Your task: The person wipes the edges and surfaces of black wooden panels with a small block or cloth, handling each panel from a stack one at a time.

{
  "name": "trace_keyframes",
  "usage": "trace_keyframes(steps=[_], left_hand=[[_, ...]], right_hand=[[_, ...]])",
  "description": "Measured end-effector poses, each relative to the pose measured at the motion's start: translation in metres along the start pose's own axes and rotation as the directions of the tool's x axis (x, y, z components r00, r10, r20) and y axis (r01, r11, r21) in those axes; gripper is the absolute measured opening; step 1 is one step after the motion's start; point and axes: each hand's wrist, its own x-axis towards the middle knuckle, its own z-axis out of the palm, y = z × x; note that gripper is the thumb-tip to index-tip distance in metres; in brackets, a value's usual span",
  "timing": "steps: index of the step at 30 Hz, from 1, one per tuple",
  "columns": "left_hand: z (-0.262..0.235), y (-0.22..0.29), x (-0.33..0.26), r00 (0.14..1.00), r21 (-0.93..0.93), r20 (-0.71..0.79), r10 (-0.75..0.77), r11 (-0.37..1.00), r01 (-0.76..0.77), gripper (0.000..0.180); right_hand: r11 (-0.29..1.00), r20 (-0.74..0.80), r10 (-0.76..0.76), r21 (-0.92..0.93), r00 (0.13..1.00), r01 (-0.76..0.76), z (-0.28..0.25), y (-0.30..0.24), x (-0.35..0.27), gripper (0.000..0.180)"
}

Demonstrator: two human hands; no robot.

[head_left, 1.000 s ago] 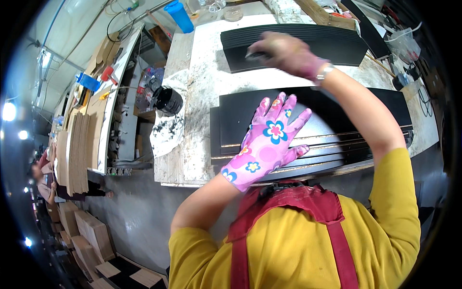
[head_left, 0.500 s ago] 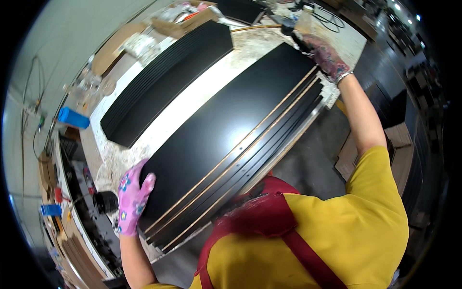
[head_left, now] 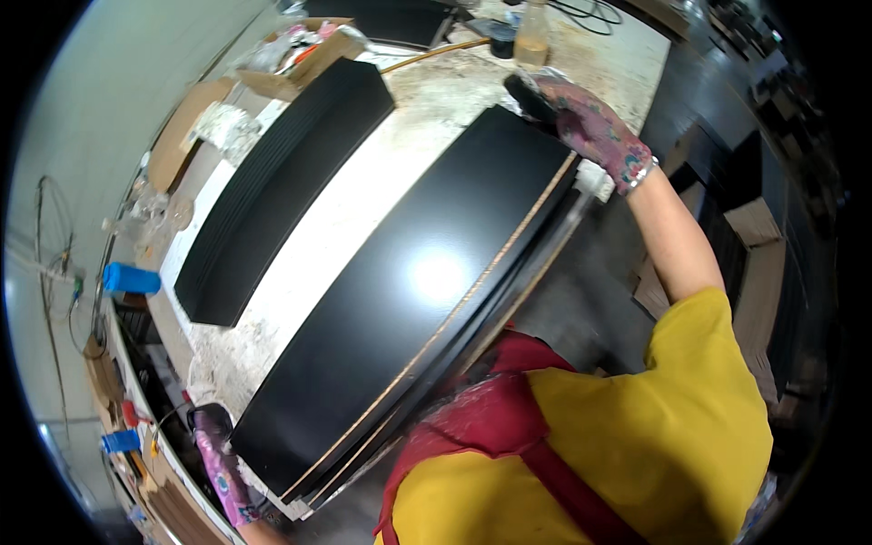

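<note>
A stack of long black panels (head_left: 391, 300) with bare tan edges lies aslant across the table in front of me. At its far right end is my right hand (head_left: 595, 132), in a stained floral glove, closed around a small dark block (head_left: 530, 98) whose kind I cannot make out. My left hand (head_left: 222, 463), in a pink floral glove, is off the panels, beyond their near left corner. Something dark shows at its fingertips, and blur hides whether the fingers grip it. A second stack of black panels (head_left: 291, 191) stands farther back on the left.
On the white, stained table (head_left: 318, 241) are an open carton (head_left: 309, 68) of odds and ends, a bottle of tan liquid (head_left: 531, 41), a black cup (head_left: 501, 41) and a coiled cable. A blue container (head_left: 132, 278) stands at the left edge. Cardboard pieces (head_left: 758, 222) lie right.
My left hand has let go of the top panel's left end and moved down and left. The upper panels now lie more in line, with fewer tan edges showing. The right hand stays at the far end.
</note>
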Motion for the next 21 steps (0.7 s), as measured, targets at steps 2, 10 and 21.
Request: trace_keyframes(steps=[2,10,21], left_hand=[[0.032,0.044,-0.023,0.986,-0.254,-0.022,-0.168,0.954,0.157,0.070],[0.009,0.057,-0.022,0.940,-0.166,0.206,-0.272,0.937,0.307,0.073],[0.026,0.090,0.120,0.920,-0.034,0.392,-0.011,0.999,0.027,0.068]], right_hand=[[0.935,-0.015,0.194,0.307,0.981,-0.180,0.004,0.003,0.002,0.047],[0.889,0.108,-0.042,0.458,0.993,-0.012,0.002,0.035,-0.005,0.056],[0.756,0.065,0.080,0.646,0.995,-0.103,-0.028,0.055,-0.013,0.048]])
